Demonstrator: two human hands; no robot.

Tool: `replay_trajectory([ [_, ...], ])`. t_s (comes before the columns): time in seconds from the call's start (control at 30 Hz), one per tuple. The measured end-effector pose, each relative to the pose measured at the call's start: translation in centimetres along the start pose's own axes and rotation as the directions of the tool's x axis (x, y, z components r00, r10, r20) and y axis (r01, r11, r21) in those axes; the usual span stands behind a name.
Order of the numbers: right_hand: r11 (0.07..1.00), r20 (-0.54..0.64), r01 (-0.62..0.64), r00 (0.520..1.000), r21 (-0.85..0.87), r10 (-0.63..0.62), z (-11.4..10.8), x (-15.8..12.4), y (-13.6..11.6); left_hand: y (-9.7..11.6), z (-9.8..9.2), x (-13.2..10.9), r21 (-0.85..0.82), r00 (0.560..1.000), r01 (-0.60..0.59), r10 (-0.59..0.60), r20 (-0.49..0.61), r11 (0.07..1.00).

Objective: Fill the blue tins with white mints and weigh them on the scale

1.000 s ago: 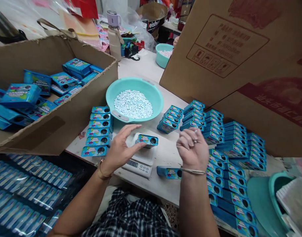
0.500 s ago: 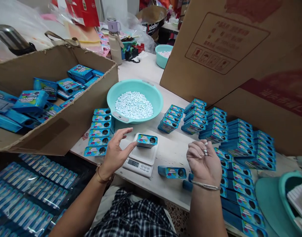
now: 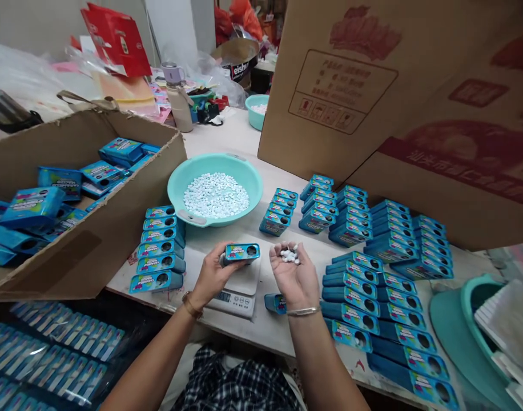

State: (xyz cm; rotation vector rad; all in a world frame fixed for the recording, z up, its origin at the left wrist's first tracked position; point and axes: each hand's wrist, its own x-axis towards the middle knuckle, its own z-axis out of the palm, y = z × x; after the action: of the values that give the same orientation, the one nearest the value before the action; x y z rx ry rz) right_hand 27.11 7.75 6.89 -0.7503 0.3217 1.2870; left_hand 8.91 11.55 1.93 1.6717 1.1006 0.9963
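My left hand (image 3: 210, 277) is closed around one end of a small blue candy box (image 3: 241, 252), which has a dark round hole in its top. The box is on or just above the white digital scale (image 3: 246, 282); I cannot tell which. Palm up to its right, my right hand (image 3: 296, 284) is cupped around a little heap of white candies (image 3: 290, 255). Beyond the scale stands a turquoise basin (image 3: 253, 180) with many more white candies (image 3: 216, 195). Another blue box (image 3: 275, 303) sits right of the scale, partly behind my right wrist.
Rows of blue boxes (image 3: 351, 297) stand on the right, and one row (image 3: 159, 251) stands on the left. An open carton (image 3: 128, 211) of blue boxes flanks the table. A large cardboard box (image 3: 330, 148) blocks the back right; a turquoise tub (image 3: 454, 325) is at far right.
My left hand has closed on the box at the scale. My right hand has moved left toward it and turned open, showing the candies in its palm. The view has shifted slightly.
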Motion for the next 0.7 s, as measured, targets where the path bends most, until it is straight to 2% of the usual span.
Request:
replay_trajectory([
  [0.13,0.999,-0.004,-0.019,1.0,0.05,0.019,0.2,0.2,0.4,5.1,-0.2,0.5,0.112,0.976,-0.216,0.214,0.03,0.97],
  [0.2,0.997,0.019,-0.006,1.0,0.074,0.004,0.4,0.5,0.5,7.7,-0.2,0.9,0.236,0.948,-0.314,0.29,0.132,0.92],
  [0.27,0.996,0.027,-0.004,1.0,0.088,0.001,0.5,0.9,0.6,9.2,0.0,1.4,0.381,0.913,-0.39,0.299,0.278,0.838],
  [0.3,0.996,0.025,-0.013,1.0,0.09,0.011,0.4,1.1,0.6,9.5,0.2,1.7,0.438,0.9,-0.412,0.281,0.333,0.799],
  [0.37,0.995,0.023,-0.043,0.999,0.091,0.041,0.4,1.4,0.7,9.5,0.4,2.0,0.507,0.894,-0.418,0.242,0.377,0.754],
  [0.53,0.984,0.101,-0.112,0.99,0.135,0.099,0.5,0.8,0.9,9.8,0.2,1.7,0.538,0.902,-0.418,0.265,0.341,0.732],
  [0.63,0.98,0.122,-0.128,0.986,0.15,0.11,0.9,0.5,0.9,10.6,0.1,1.6,0.509,0.899,-0.42,0.269,0.344,0.751],
  [0.7,0.982,0.094,-0.129,0.989,0.136,0.117,0.9,0.5,0.8,10.5,0.2,1.6,0.445,0.909,-0.383,0.246,0.336,0.809],
])
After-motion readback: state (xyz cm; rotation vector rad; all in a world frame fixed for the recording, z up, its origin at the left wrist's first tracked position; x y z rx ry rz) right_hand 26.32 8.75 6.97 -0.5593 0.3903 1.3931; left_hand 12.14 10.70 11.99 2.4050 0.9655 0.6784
